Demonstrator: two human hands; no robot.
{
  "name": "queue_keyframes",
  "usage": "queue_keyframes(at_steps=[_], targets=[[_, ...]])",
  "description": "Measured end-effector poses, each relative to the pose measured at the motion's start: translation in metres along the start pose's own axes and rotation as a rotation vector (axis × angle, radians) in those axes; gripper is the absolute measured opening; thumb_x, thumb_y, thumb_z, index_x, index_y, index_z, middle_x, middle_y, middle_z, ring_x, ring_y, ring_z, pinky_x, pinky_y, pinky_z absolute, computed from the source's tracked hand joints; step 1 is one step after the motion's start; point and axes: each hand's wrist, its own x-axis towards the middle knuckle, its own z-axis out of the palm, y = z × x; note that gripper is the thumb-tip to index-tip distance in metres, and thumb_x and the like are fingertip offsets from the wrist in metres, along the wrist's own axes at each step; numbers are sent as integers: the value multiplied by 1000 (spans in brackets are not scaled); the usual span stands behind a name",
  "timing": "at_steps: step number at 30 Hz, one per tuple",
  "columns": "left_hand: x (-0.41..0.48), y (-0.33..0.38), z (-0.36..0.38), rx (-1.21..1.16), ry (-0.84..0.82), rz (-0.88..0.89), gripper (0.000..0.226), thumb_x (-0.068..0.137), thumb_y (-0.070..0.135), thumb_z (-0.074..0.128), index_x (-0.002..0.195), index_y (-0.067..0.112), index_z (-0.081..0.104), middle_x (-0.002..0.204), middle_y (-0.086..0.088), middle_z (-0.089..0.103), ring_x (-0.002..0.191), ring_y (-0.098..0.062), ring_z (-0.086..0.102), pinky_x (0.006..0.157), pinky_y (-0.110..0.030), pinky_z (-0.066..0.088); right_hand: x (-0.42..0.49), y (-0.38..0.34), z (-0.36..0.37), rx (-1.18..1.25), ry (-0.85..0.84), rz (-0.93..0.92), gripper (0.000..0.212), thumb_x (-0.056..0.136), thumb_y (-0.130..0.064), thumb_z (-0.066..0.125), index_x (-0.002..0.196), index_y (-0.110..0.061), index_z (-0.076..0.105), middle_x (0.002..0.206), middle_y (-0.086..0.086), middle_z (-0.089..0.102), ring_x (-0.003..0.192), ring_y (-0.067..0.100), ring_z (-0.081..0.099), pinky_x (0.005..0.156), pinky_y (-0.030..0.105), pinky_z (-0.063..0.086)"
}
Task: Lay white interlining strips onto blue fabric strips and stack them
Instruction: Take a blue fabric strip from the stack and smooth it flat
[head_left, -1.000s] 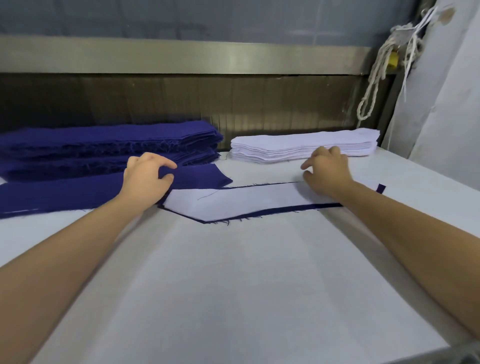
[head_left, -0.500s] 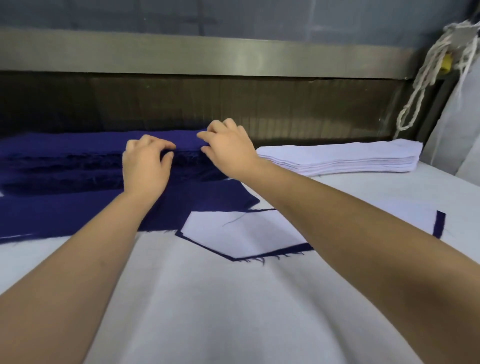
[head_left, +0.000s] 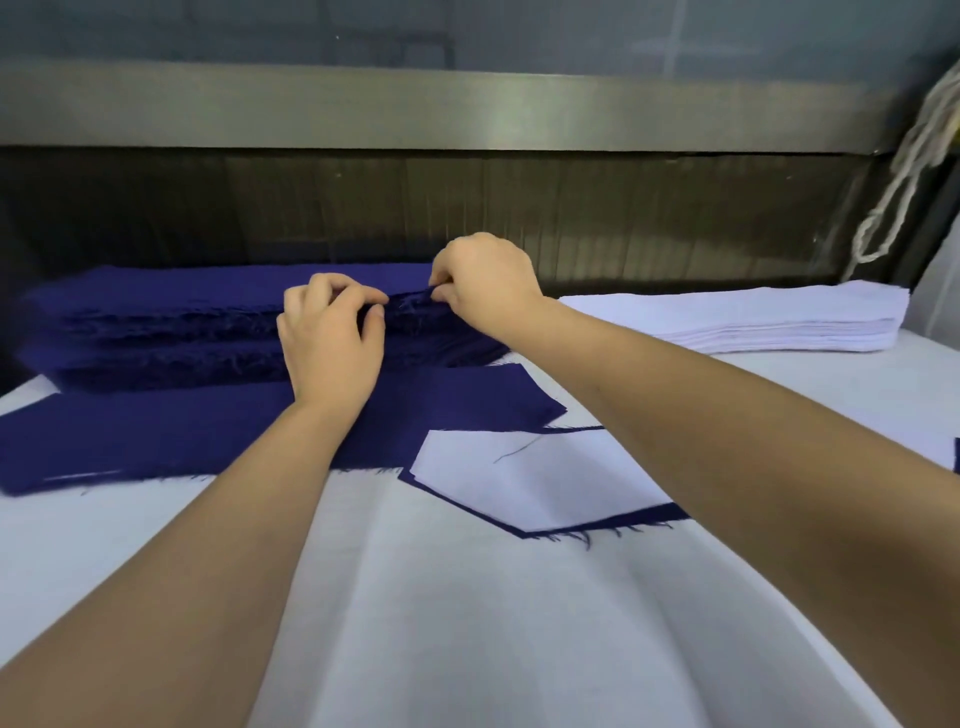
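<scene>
At frayed front edge of blue stack (head_left: 156, 332); both hands (head_left: 332, 348) (head_left: 483, 291) pinch-tight on top strip (head_left: 234, 283).

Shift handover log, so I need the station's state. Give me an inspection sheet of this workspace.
Surface: white cloth-covered table, creased.
Job's things: blue strip stack back left, loose blue strip in front; white interlining stack back right; interlined piece centre.
Clutter: nothing seen.
Hands: left hand and right hand pinch the blue strip stack's top edge.
Cables: pale rope hanging far right.
Surroundings: metal rail above dark panel.
</scene>
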Motion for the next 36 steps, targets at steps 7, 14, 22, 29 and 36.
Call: queue_keyframes(at_steps=[7,14,22,29,36], targets=[[0,-1,2,23,0,14,19,92,18,56,102,15,71,123,-2,54,118,-30,38,93,-38,28,2,1,-8,370,17,211,17,92,-27,56,97,-23,72,99,-3,69,95,18,61,72,28,44],[-1,-2,4,38,-11,5,18,93,19,54,102,18,69,139,2,44,124,-30,31,97,-40,23,3,-3,-5,138,19,129,21,93,-11,53,108,-20,65,114,2,62,102,23,59,73,30,42],[0,-3,6,-3,19,-15,25,96,22,45,114,17,63,138,7,47,121,-27,31,96,-39,22,1,-1,-13,364,75,178,6,89,-25,61,90,-20,59,88,-4,61,79,21,62,75,35,50],[2,-5,5,31,28,-46,30,97,24,42,122,17,58,143,6,42,121,-30,30,96,-41,21,-15,6,-14,418,185,125,3,94,-18,51,95,-16,53,86,5,66,75,28,64,75,42,51],[-2,-1,3,145,-45,-82,28,97,25,45,109,8,63,146,3,35,119,-36,29,92,-46,22,-63,49,-20,537,246,165,11,90,-4,52,87,-14,50,76,10,62,67,28,56,69,44,50]])
